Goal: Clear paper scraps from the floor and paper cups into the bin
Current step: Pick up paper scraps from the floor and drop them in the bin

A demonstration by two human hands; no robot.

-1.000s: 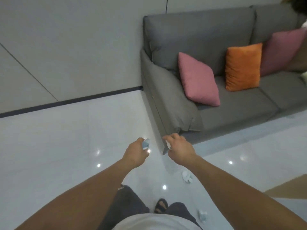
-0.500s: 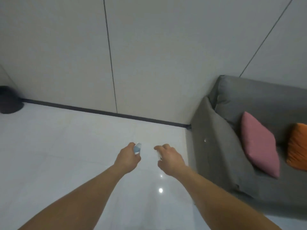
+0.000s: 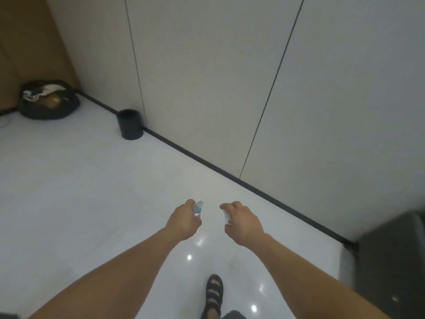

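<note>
Standing near bin (image 3: 130, 124): black bag (image 3: 49, 104).

This looks like a home living room or lounge: glossy white floor tiles (image 3: 92, 192) mirroring ceiling lights, pale wall panels (image 3: 207, 77) above a dark skirting strip (image 3: 207, 165), a small black bin (image 3: 130, 125) against the wall, and a blurred grey upholstered seat (image 3: 391, 261) at the right.

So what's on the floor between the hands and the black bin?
Nothing. The head view shows only bare white floor between the left hand, right hand and black bin.
</note>
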